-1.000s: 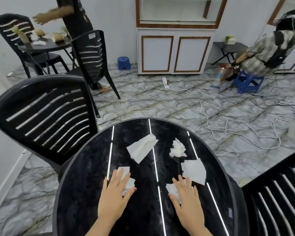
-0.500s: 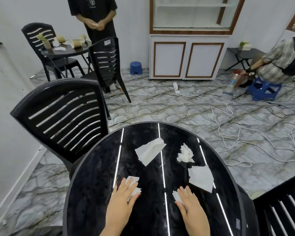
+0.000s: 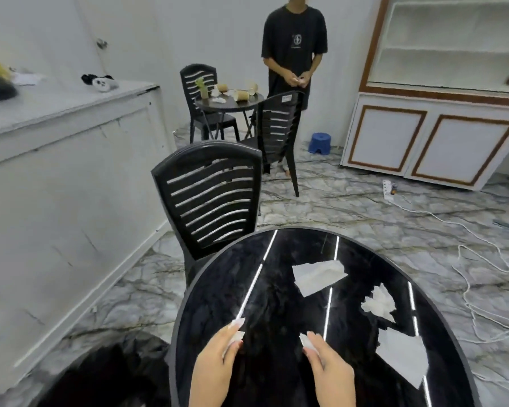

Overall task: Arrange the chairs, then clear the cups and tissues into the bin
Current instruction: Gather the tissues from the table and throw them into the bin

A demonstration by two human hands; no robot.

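Black and glossy, the round worktop (image 3: 218,295) lies under both my hands. My left hand (image 3: 215,362) has its fingers curled round a small white tissue (image 3: 236,336), whose tips poke out past my fingertips. My right hand (image 3: 329,367) pinches a second scrap (image 3: 305,342) the same way, with its corner showing at my fingertips. The two hands are near each other but apart, both low over the near part of the worktop.

Ahead of my right hand a flat tissue (image 3: 318,276) lies on the worktop. To the right of that hand and a little ahead sits a crumpled one (image 3: 378,304), and just beside the hand on the right lies a flat sheet (image 3: 403,358) near the rim.

Ahead of my left hand a black slatted chair (image 3: 209,195) stands with its back against the worktop's far edge. Well beyond it a small table (image 3: 227,102) carries paper cups (image 3: 241,95), with two more chairs at it and a person in a black shirt (image 3: 294,45) standing behind.
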